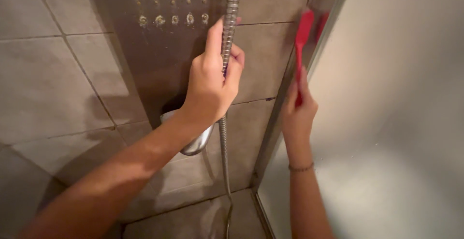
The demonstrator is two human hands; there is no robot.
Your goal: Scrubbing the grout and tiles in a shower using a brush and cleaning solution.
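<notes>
My left hand [212, 77] is closed around a ribbed metal shower hose [230, 12] that hangs down in front of a steel shower panel [159, 65]. My right hand [298, 111] grips the handle of a red brush [303, 31]. The brush head is pressed against the corner where the tiled wall meets the frosted shower door [396, 99]. A thin bracelet sits on my right wrist.
Beige wall tiles [43, 84] cover the left and the middle. Small round jets [174, 19] stud the panel's top. A chrome shower head [198, 144] shows behind my left forearm. The hose [224, 171] runs down to the floor by the door frame [270, 137].
</notes>
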